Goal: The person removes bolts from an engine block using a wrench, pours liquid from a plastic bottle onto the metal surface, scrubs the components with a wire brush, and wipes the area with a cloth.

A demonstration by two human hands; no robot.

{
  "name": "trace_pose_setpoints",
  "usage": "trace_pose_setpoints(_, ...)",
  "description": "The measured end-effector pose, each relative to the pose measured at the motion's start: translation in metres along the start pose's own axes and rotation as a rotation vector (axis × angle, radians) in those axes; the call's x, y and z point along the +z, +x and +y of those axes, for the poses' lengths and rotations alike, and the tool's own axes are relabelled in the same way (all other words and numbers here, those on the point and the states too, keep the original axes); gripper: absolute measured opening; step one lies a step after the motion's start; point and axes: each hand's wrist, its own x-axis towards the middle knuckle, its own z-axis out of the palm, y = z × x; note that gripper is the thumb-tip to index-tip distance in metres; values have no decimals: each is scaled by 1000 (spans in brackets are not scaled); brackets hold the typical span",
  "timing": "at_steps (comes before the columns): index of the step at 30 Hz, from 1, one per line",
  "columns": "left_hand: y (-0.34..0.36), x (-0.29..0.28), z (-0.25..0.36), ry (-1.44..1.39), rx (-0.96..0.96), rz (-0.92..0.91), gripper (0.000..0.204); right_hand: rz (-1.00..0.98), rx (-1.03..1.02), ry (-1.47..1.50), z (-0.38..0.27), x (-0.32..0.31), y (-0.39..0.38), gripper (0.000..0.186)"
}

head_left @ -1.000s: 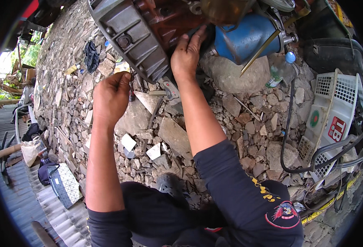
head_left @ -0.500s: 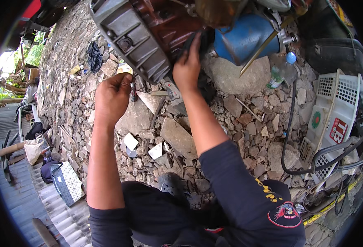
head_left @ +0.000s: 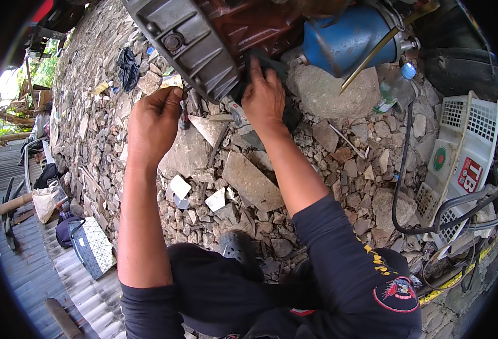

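At the top stands a large machine casing, with a grey ribbed metal cover [head_left: 175,42] beside a brown-red block [head_left: 254,25]. My right hand [head_left: 265,101] presses a dark cloth [head_left: 285,70] against the block's lower edge, back of the hand up and index finger stretched forward. Part of the cloth hangs under the hand. Left of the cover's lower end, my left hand [head_left: 156,121] is closed in a pinch; whatever it may hold is hidden. A blue cylinder [head_left: 345,45] with metal fittings sits right of the block, crossed by a thin brass-coloured rod [head_left: 367,56].
Rubble [head_left: 249,181] covers the ground, with a big boulder [head_left: 336,93] under the cylinder. A flat grey-handled tool [head_left: 237,116] and a red-and-dark tool [head_left: 184,118] lie below the cover. At right are a white plastic basket [head_left: 466,135], a black hose [head_left: 398,198] and a clear bottle [head_left: 393,93].
My right hand has turned so its back shows more, its fingers shifting left over the cloth. My left hand keeps its pinch almost in place. The view has shifted slightly.
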Motion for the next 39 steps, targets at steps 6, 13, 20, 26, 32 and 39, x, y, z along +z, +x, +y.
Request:
trace_pose_setpoints(6, 2, 0, 1, 55, 36, 4, 36, -148, 57, 206, -9, -20, 13, 49)
trace_pose_setpoints(13, 1, -2, 1, -10, -2, -5, 31, -543, 100, 565, 13, -44, 24, 40)
trace_pose_setpoints(20, -1, -3, 17, 49, -75, -13, 36, -104, 254, 710, -4, -23, 17, 27)
trace_pose_setpoints(26, 6, 4, -5, -56, 6, 26, 32, 223, 72, 275, -8, -3, 2, 25)
trace_pose_setpoints(32, 5, 1, -16, -90, -3, -14, 33, 134, 350, 983, -69, -35, 3, 20)
trace_pose_setpoints(39, 9, 3, -6, -122, 38, -11, 31, 176, 315, 1014, -41, 21, -31, 42)
